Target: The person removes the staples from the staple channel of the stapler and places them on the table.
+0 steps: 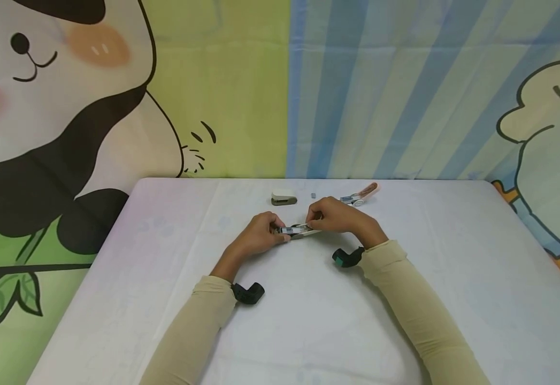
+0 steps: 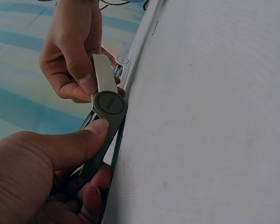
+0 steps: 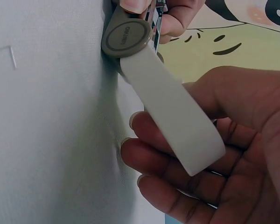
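Observation:
A stapler (image 1: 301,233) with a grey base and a white top arm lies swung open between the two hands near the middle of the table. My left hand (image 1: 259,234) grips its grey base (image 2: 105,135), thumb on the side below the round pivot disc and fingers curled beneath. At the white top arm (image 3: 172,107) is my right hand (image 1: 339,216), thumb on one side and bent fingers behind it. The metal staple channel (image 1: 286,230) shows between the hands. What the right fingertips touch inside the stapler is partly hidden.
Behind the hands stand a second white-and-grey stapler (image 1: 284,197), a small grey piece (image 1: 313,195), possibly a staple strip, and an opened pinkish stapler (image 1: 360,194). One loose staple (image 3: 12,58) lies on the white tablecloth. A printed curtain (image 1: 241,107) hangs along the table's far edge.

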Tool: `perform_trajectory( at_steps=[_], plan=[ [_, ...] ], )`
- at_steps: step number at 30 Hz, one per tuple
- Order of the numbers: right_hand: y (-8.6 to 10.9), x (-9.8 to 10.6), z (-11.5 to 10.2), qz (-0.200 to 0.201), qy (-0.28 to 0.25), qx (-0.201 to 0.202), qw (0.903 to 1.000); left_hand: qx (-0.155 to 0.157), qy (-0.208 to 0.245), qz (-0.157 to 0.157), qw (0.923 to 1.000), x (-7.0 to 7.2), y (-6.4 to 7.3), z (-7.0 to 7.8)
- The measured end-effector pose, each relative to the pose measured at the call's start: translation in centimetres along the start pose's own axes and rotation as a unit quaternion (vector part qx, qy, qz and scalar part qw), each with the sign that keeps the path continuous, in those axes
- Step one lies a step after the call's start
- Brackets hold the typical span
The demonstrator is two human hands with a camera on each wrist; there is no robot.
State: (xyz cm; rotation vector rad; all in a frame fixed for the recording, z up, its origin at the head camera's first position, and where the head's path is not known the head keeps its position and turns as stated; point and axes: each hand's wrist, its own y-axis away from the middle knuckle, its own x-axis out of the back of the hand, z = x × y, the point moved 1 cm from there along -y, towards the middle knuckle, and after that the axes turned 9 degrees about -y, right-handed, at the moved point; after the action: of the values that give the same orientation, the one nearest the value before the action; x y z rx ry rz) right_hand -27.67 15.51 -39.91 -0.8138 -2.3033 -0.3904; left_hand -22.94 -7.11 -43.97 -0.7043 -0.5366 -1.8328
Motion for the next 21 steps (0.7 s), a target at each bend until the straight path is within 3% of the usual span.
perform_trajectory(
  at_steps=[15, 21],
  plan=[
    [0.1, 0.2, -0.3, 0.003, 0.006, 0.003, 1.0, -0.001, 0.0, -0.002, 1.0, 0.1, -0.2, 0.1],
    [0.4, -0.4, -1.7, 0.049, 0.039, 0.023, 0.9978, 0.005, -0.004, -0.005, 1.0, -0.1, 0.1, 0.0]
  ],
)
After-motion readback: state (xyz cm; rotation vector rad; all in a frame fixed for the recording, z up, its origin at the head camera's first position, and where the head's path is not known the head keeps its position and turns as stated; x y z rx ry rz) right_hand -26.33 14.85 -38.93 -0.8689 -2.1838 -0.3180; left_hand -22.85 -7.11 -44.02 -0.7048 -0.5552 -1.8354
